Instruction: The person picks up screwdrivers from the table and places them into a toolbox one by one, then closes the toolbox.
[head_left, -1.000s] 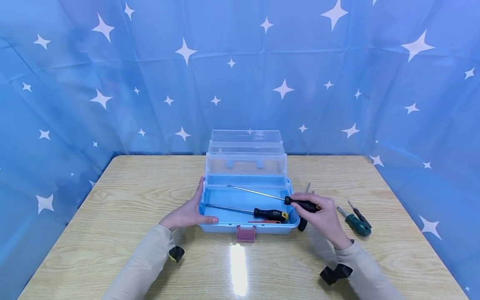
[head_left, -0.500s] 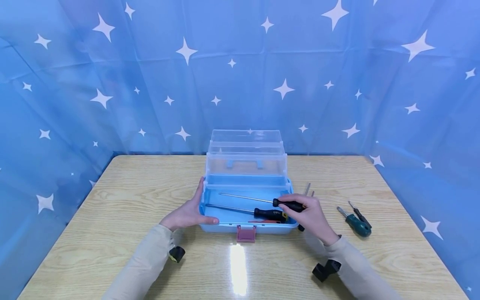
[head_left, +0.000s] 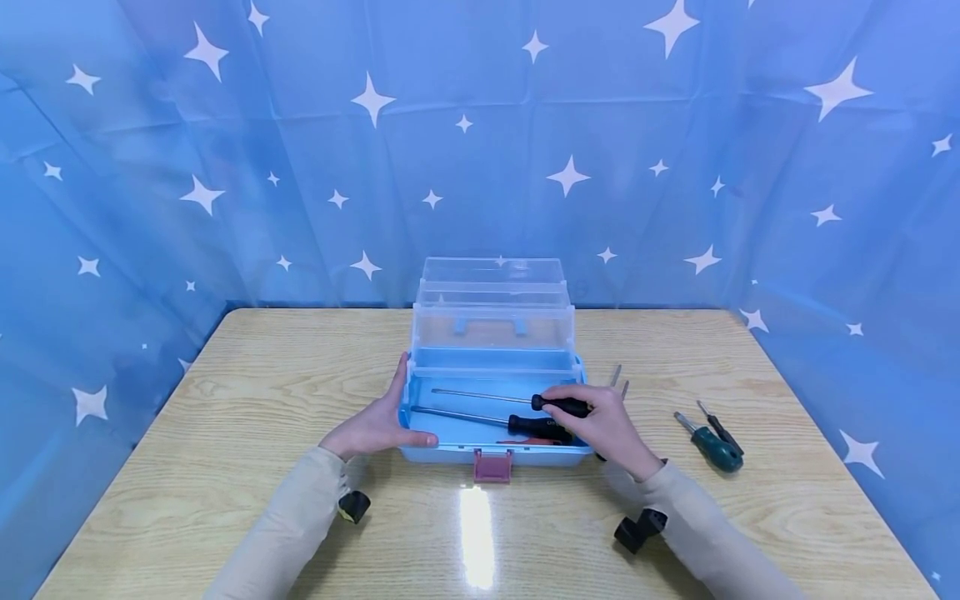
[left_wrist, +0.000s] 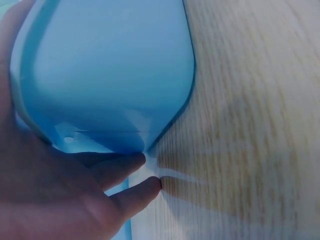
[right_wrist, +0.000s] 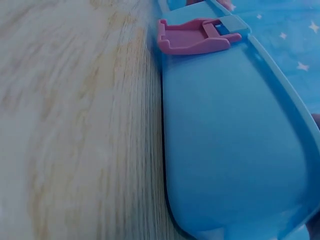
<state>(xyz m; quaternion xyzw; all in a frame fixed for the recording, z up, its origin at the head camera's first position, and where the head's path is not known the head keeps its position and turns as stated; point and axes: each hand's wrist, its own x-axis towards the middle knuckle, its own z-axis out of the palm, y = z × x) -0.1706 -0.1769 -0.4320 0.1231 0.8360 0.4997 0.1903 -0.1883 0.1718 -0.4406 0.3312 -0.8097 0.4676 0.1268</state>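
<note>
- Over the open blue box (head_left: pixel 442 456) on the bench (head_left: pixel 262 375) — right hand (head_left: pixel 602 423) pinching a black-handled screwdriver (head_left: pixel 542 403), shaft pointing left.
- At the box's left end — left hand (head_left: pixel 373 429) spread wide, touching it.

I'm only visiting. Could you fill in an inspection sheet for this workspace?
Surface: wood-grain tabletop, one bright glare patch.
Work items: blue toolbox, clear lid raised; inside lie a large screwdriver and a partly hidden red item; a second screwdriver is held over them.
Clutter: green-handled screwdriver and small dark tool to the person's right; two tool shafts beside the toolbox, partly hidden by the right hand.
Hands: left hand rests against the toolbox's left end, thumb at the front rim; right hand grips the second screwdriver's handle.
Cables: nothing seen.
Surroundings: blue star-patterned curtain behind and on both sides.
</note>
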